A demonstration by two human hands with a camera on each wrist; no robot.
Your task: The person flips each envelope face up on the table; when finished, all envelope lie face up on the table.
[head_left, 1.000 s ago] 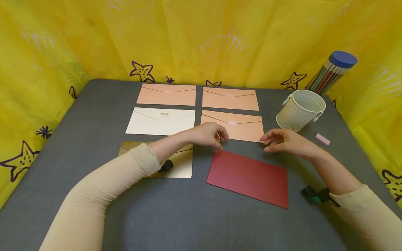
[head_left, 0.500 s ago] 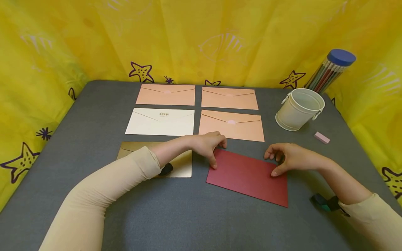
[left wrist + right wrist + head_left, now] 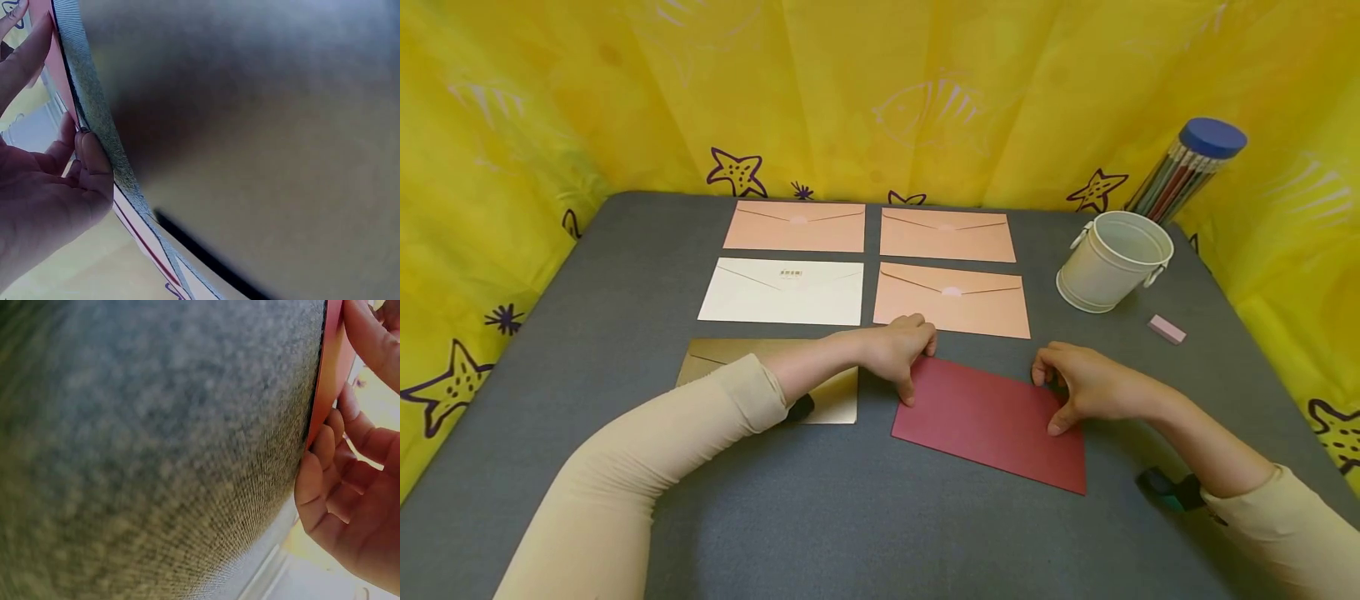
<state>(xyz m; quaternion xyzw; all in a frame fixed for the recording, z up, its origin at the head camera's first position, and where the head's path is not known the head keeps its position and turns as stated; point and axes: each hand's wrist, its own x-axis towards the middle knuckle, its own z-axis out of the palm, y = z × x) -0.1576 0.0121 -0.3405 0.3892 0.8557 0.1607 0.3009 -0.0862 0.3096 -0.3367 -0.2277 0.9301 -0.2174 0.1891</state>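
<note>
A flat, plain red envelope (image 3: 992, 421) lies at a slant on the table, with no flap showing on its upper face. At its far left corner my left hand (image 3: 895, 354) holds it, thumb on the left edge and fingers by the far edge. My right hand (image 3: 1093, 383) grips the right part, thumb on top and fingers curled at the far edge. In the left wrist view, fingertips meet the edge of the red envelope (image 3: 59, 69). The right wrist view has several right-hand fingers (image 3: 322, 447) against the rim of the red envelope (image 3: 328, 381).
Peach envelopes (image 3: 951, 300) and a white envelope (image 3: 782, 292) lie in rows behind. A gold envelope (image 3: 835, 392) is partly under my left forearm. At the right stand a cream bucket (image 3: 1105, 271) and a tube of pencils (image 3: 1180, 175), with a pink eraser (image 3: 1167, 329) nearby.
Both hands have come down from above the table onto the red envelope, the right one moving nearer to me. In the last half second the envelope has barely shifted.
</note>
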